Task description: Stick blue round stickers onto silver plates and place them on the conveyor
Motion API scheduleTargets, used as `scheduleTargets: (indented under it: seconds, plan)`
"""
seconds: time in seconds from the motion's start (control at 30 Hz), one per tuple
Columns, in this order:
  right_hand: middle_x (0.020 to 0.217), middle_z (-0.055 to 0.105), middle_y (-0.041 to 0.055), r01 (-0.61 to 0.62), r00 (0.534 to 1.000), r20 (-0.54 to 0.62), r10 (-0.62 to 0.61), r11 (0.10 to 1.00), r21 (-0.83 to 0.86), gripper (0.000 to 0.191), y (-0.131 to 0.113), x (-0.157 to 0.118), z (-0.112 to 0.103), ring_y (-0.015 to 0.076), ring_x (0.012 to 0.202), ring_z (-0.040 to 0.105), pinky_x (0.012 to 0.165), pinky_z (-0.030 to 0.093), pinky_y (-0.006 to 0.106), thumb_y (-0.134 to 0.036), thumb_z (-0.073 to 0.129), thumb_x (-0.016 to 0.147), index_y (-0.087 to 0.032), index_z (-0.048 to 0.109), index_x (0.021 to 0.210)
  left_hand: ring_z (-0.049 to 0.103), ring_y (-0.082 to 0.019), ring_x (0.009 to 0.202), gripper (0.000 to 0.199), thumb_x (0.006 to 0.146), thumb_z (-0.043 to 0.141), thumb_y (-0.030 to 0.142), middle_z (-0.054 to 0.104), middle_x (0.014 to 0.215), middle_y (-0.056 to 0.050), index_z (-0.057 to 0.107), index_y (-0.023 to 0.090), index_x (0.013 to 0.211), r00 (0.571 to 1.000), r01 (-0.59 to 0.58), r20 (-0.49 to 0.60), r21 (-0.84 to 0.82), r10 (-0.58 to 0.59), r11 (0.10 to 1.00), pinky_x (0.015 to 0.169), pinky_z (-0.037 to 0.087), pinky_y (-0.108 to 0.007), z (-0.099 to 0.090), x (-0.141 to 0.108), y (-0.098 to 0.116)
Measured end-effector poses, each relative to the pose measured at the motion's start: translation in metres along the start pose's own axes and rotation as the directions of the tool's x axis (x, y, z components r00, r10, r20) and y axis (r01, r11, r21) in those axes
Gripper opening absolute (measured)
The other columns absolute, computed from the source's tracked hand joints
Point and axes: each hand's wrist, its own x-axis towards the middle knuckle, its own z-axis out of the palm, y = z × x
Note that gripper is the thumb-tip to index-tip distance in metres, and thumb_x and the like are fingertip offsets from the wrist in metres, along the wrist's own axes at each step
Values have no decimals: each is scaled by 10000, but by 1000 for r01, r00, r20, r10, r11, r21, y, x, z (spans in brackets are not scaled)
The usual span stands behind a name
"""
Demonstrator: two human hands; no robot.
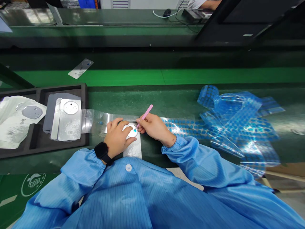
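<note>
The left hand [118, 138] is pressing with spread fingers on a white disc [130, 131], while the right hand [154, 128] is pinching pink tweezers [145, 116] with a blue dot [135, 130] at their tip.

Factory assembly line, probably electronics: green conveyor belt [119, 78], blue antistatic smock [133, 203], foam tray [62, 88].

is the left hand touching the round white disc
Touching: the head view shows the bare left hand lying over the edge of the round white disc.
</note>
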Motion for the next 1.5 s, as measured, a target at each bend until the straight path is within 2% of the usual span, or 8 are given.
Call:
scheduleTargets:
  seconds: [0.5, 0.6, 0.67, 0.73, 0.83, 0.93, 1.07, 1.5]
  plan:
    - [617, 661, 11, 104, 993, -44, -111, 984, -141, 117, 5, -6, -3, 153, 546, 649, 530, 536, 253, -243, 592, 878, -195, 557, 777, 476, -321, 1154, 197, 869, 619, 406, 653, 1171, -84, 723, 295, 995, 997, -61, 55, 12, 60, 998, 844, 321, -501, -1, 1, 1]
    - [732, 658, 59, 385, 882, -127, -455, 848, -365, 135, 10, -15, -11, 201, 715, 653, 687, 546, 332, -271, 531, 899, -203, 553, 785, 491, -310, 1154, 203, 869, 622, 411, 650, 1182, -87, 716, 283, 996, 997, -65, 53, 1, 65, 998, 843, 321, -493, -1, 0, 1]
    - [846, 646, 94, 568, 744, -18, -668, 646, -510, 150, 14, -22, -15, 221, 848, 627, 790, 524, 364, -229, 471, 909, -196, 571, 803, 499, -306, 1155, 211, 866, 630, 411, 651, 1185, -88, 705, 273, 1007, 997, -68, 43, -4, 68, 998, 846, 323, -490, 0, 0, 1]
    - [928, 627, 111, 655, 683, 182, -707, 484, -580, 183, 18, -28, -15, 214, 875, 605, 788, 517, 353, -181, 429, 910, -182, 606, 864, 508, -305, 1150, 232, 861, 637, 411, 657, 1176, -91, 687, 256, 1026, 997, -64, 31, -4, 64, 998, 849, 325, -484, 0, 0, 1]
    - [972, 615, 111, 651, 713, 398, -578, 333, -683, 202, 24, -33, -10, 192, 804, 598, 699, 507, 309, -176, 458, 907, -163, 651, 961, 521, -302, 1137, 290, 873, 612, 439, 666, 1160, -103, 646, 216, 1055, 999, -50, 17, -4, 50, 999, 842, 331, -470, 1, 1, 1]
    - [973, 631, 98, 596, 757, 437, -486, 241, -766, 211, 27, -34, -5, 181, 782, 603, 672, 488, 283, -181, 499, 905, -173, 668, 1031, 527, -302, 1133, 314, 893, 568, 469, 673, 1142, -116, 616, 190, 1030, 999, -43, 6, -15, 43, 999, 843, 332, -464, 2, 1, 1]
    - [962, 650, 95, 589, 752, 458, -474, 173, -789, 204, 29, -35, -5, 188, 799, 613, 682, 482, 284, -170, 492, 913, -171, 681, 992, 520, -310, 1136, 318, 899, 546, 484, 671, 1142, -120, 592, 185, 995, 999, -37, -10, -24, 36, 999, 834, 330, -462, 3, 1, 1]
    - [985, 669, 88, 593, 743, 437, -507, 197, -780, 258, 31, -36, -4, 187, 818, 636, 689, 509, 282, -179, 477, 928, -162, 635, 1132, 513, -318, 1075, 306, 850, 645, 418, 670, 1093, -131, 553, 150, 966, 995, -33, -90, -17, 31, 999, 759, 335, -435, 8, -1, 3]
